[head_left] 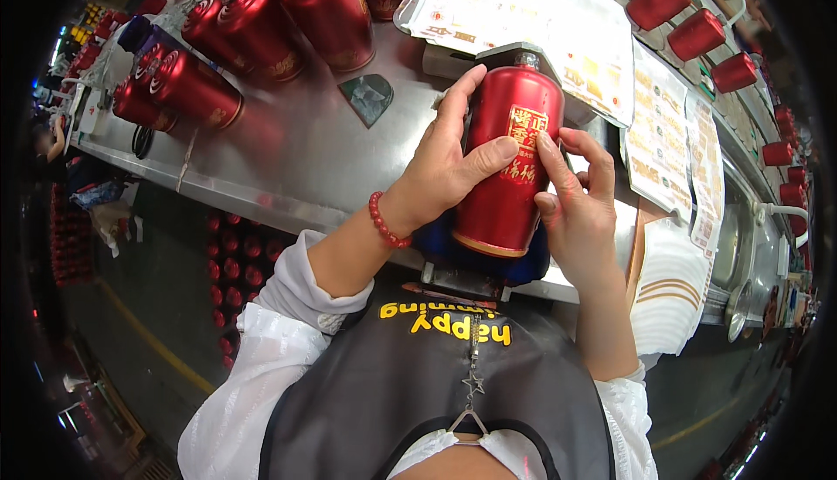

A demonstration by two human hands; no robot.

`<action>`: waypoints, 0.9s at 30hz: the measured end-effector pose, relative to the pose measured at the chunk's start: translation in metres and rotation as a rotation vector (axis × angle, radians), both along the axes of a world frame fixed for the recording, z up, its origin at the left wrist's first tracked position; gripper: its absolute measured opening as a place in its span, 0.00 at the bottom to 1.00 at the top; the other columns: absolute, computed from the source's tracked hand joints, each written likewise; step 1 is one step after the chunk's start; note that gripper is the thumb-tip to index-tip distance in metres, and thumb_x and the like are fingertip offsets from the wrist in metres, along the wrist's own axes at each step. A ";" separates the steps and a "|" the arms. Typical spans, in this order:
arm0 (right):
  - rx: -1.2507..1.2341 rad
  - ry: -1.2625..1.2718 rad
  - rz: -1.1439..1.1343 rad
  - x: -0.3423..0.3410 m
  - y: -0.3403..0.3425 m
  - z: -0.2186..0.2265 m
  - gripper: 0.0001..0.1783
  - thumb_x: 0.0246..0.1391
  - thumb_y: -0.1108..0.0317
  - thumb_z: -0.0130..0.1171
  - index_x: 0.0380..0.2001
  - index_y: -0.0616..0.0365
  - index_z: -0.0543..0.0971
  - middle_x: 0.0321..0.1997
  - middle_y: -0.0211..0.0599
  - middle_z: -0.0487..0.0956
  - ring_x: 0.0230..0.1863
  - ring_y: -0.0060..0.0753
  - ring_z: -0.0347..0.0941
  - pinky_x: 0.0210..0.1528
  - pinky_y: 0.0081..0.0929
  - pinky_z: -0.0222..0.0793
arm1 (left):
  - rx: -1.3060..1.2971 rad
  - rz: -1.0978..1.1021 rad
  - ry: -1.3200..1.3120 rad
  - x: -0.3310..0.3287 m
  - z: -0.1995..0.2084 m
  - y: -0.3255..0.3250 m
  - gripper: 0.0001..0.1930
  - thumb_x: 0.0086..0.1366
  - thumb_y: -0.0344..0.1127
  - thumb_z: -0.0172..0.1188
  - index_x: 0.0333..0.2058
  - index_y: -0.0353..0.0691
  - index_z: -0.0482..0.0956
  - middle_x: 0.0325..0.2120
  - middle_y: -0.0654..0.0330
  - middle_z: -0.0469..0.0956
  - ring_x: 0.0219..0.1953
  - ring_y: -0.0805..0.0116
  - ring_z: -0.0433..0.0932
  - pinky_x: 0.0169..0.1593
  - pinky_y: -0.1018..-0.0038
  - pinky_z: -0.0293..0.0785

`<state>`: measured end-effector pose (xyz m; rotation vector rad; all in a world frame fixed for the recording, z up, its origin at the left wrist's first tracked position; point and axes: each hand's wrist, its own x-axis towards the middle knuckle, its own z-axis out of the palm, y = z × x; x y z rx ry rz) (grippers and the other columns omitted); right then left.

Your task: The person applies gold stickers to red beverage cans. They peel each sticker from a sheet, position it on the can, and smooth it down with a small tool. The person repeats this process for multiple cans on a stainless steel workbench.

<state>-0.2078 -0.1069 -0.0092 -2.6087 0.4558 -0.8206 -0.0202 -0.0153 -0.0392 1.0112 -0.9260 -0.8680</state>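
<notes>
A glossy red bottle (506, 192) with a clear glass neck leans in front of me, its neck pointing away. It rests in a holder with a dark blue lining (534, 262) at the bench edge. My left hand (449, 162) wraps its left side, thumb across the front and fingers along the far side. A gold-and-red square label (529, 122) sits on the bottle's upper front. My right hand (582, 197) has its index fingertip on the label's lower right edge and its thumb by the bottle's right side. Its other fingers are bent and apart from the bottle.
Several more red bottles (327, 18) stand on the metal bench (296, 144) at far left, near a dark triangular piece (367, 98). Printed label sheets (523, 5) lie beyond and to the right. Red bottles (697, 34) also line a conveyor at right. A white striped stack (667, 292) sits at near right.
</notes>
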 end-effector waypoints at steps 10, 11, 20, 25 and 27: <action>0.123 -0.082 0.037 0.016 -0.021 0.062 0.12 0.58 0.72 0.64 0.44 0.61 0.76 0.33 0.43 0.82 0.29 0.37 0.81 0.33 0.28 0.75 | -0.004 0.006 -0.079 0.004 -0.008 0.000 0.50 0.65 0.50 0.66 0.69 0.25 0.45 0.63 0.39 0.61 0.66 0.55 0.64 0.69 0.65 0.60; 0.094 -0.100 0.114 0.024 -0.025 0.062 0.10 0.59 0.73 0.63 0.42 0.61 0.76 0.31 0.42 0.81 0.28 0.38 0.80 0.32 0.29 0.75 | -0.012 0.007 -0.076 0.004 -0.008 0.000 0.50 0.65 0.50 0.66 0.69 0.25 0.45 0.63 0.38 0.60 0.66 0.55 0.64 0.69 0.65 0.60; 0.235 -0.161 0.197 -0.004 -0.004 0.036 0.13 0.50 0.76 0.69 0.39 0.61 0.80 0.30 0.36 0.76 0.30 0.33 0.73 0.34 0.27 0.68 | -0.201 0.177 -0.895 0.015 0.001 0.039 0.35 0.74 0.58 0.48 0.66 0.35 0.65 0.64 0.51 0.68 0.67 0.51 0.62 0.74 0.58 0.45; 0.543 -0.261 -0.015 -0.015 -0.011 0.030 0.08 0.60 0.72 0.63 0.38 0.66 0.78 0.30 0.34 0.77 0.29 0.21 0.71 0.33 0.18 0.67 | -0.273 0.155 -1.150 0.035 0.013 0.017 0.31 0.74 0.62 0.43 0.63 0.47 0.74 0.54 0.64 0.78 0.62 0.57 0.68 0.74 0.53 0.42; 0.484 -0.198 -0.041 -0.009 -0.016 0.036 0.08 0.60 0.72 0.63 0.38 0.66 0.78 0.29 0.34 0.78 0.28 0.20 0.71 0.32 0.19 0.67 | -0.295 0.162 -1.129 0.042 0.014 0.002 0.30 0.74 0.61 0.44 0.63 0.49 0.75 0.52 0.64 0.79 0.60 0.59 0.68 0.74 0.52 0.43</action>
